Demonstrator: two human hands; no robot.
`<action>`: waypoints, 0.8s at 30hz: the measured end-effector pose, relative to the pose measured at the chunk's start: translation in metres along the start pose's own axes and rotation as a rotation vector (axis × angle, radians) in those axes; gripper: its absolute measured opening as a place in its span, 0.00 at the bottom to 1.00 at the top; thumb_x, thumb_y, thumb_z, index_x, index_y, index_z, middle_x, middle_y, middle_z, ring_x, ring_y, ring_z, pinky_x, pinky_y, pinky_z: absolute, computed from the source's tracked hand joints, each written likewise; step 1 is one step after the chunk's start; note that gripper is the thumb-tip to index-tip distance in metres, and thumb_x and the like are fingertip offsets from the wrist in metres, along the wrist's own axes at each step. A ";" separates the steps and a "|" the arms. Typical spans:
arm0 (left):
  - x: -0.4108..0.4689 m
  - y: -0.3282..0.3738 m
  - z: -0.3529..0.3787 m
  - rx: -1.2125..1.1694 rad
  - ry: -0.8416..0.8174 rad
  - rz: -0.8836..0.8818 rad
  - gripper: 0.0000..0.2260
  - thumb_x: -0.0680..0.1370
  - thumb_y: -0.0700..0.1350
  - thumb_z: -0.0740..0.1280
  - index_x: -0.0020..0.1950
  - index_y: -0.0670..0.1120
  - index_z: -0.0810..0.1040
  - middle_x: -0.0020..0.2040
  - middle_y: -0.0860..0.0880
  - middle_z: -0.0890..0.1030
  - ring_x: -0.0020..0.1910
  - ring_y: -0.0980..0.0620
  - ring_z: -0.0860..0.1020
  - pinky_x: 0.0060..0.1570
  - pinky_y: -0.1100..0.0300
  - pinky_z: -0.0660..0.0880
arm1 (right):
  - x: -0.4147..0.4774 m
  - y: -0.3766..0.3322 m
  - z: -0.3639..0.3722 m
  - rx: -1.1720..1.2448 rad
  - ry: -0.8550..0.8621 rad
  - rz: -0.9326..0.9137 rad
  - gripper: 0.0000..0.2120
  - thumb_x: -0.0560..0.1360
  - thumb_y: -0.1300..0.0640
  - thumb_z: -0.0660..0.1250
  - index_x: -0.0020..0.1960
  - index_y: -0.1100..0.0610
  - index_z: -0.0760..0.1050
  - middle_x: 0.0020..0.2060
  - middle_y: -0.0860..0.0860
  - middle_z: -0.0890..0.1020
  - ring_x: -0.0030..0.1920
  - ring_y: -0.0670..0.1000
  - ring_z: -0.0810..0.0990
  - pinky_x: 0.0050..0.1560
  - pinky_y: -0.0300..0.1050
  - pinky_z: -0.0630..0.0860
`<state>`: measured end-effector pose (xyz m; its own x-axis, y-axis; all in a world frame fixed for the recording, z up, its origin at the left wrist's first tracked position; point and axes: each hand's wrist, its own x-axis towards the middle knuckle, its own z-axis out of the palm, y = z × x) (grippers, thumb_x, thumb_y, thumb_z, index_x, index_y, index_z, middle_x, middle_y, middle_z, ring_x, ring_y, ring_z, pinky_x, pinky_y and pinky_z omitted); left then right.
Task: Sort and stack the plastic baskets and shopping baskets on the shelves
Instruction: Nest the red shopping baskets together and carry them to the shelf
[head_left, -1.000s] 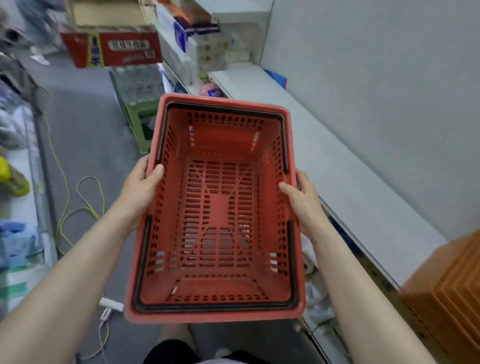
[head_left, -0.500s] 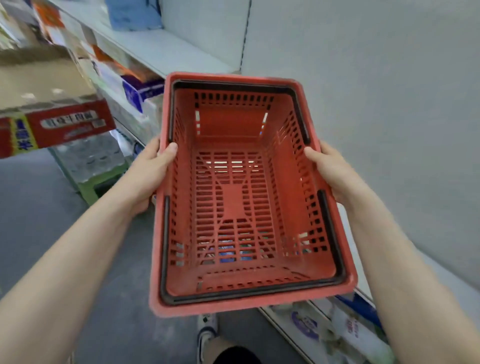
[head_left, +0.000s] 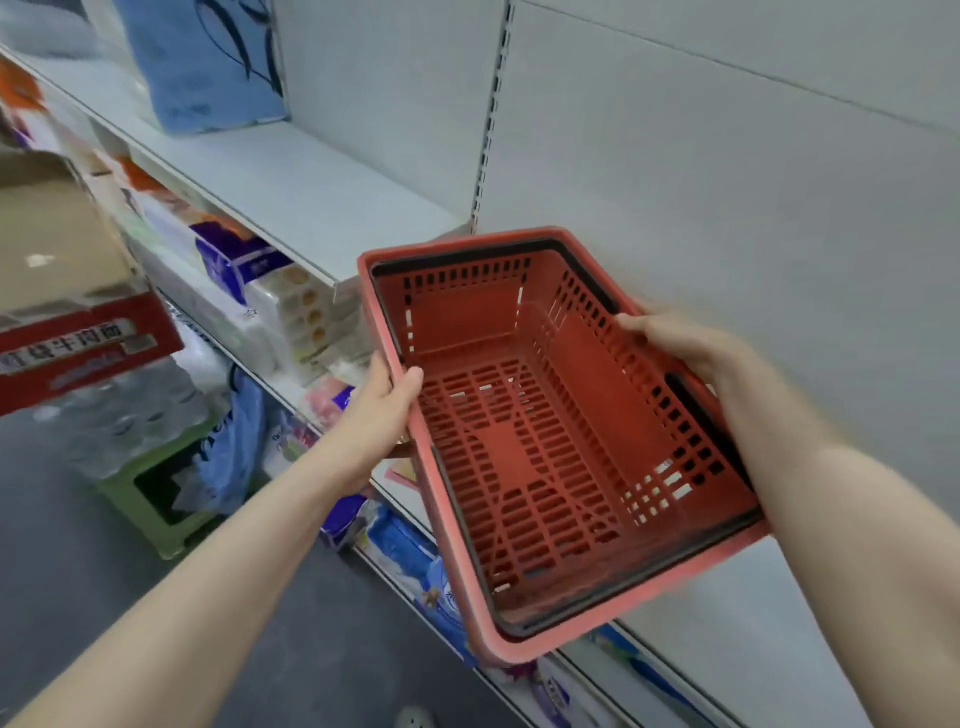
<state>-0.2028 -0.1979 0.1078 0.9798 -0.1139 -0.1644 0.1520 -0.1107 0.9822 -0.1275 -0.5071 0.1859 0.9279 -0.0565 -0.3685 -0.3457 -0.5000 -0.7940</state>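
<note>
- A red shopping basket (head_left: 550, 431) is held up in the air by both hands, open side up and tilted, in front of the white back panel (head_left: 727, 208) of a store shelving unit.
- The left hand (head_left: 382, 415) is clamped on the basket's left rim, thumb hooked over the edge, fingers (head_left: 376, 371) tucked underneath.
- The right hand (head_left: 691, 348) is wrapped around the right rim, close to the black handle that's folded flat along the edge.
- Nothing is seen inside the basket, just the slotted floor and walls.
- A white upper shelf (head_left: 311, 192) runs off to the left, with a blue package (head_left: 202, 67) standing on it.
- Below that, packs of tissue or paper goods (head_left: 270, 317) are stacked, and more wrapped packs are crammed on the lowest shelf by the floor.
- Under the basket's near end, a bare stretch of white shelf (head_left: 727, 613) is visible.
- Out in the aisle, a red-and-white carton (head_left: 78, 343) is sitting on a pack of bottled water (head_left: 119, 415), on a green stool (head_left: 156, 499).
- The floor (head_left: 62, 545) is dark grey.
</note>
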 end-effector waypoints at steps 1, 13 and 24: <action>0.005 -0.001 0.000 0.011 -0.016 -0.008 0.19 0.84 0.50 0.53 0.75 0.55 0.58 0.60 0.58 0.77 0.41 0.72 0.79 0.36 0.73 0.75 | 0.006 -0.001 0.000 -0.024 0.007 0.008 0.12 0.84 0.58 0.56 0.64 0.49 0.72 0.49 0.56 0.83 0.32 0.48 0.84 0.29 0.42 0.81; 0.033 -0.004 -0.012 0.410 -0.056 0.166 0.42 0.72 0.73 0.54 0.78 0.58 0.39 0.81 0.45 0.44 0.80 0.44 0.46 0.76 0.43 0.50 | -0.045 -0.014 0.053 -0.722 0.455 -0.117 0.22 0.79 0.55 0.62 0.73 0.55 0.68 0.67 0.59 0.77 0.66 0.60 0.75 0.64 0.49 0.69; 0.091 0.015 -0.069 1.129 -0.232 1.010 0.34 0.71 0.73 0.54 0.57 0.47 0.80 0.54 0.46 0.82 0.63 0.39 0.73 0.69 0.41 0.64 | -0.193 0.001 0.187 -0.812 0.301 -0.001 0.36 0.67 0.27 0.61 0.70 0.44 0.68 0.63 0.47 0.79 0.67 0.53 0.73 0.65 0.53 0.71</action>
<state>-0.1022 -0.1419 0.1137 0.5522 -0.7352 0.3933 -0.8245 -0.5516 0.1265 -0.3332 -0.3351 0.1653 0.9654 -0.2246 -0.1328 -0.2446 -0.9562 -0.1608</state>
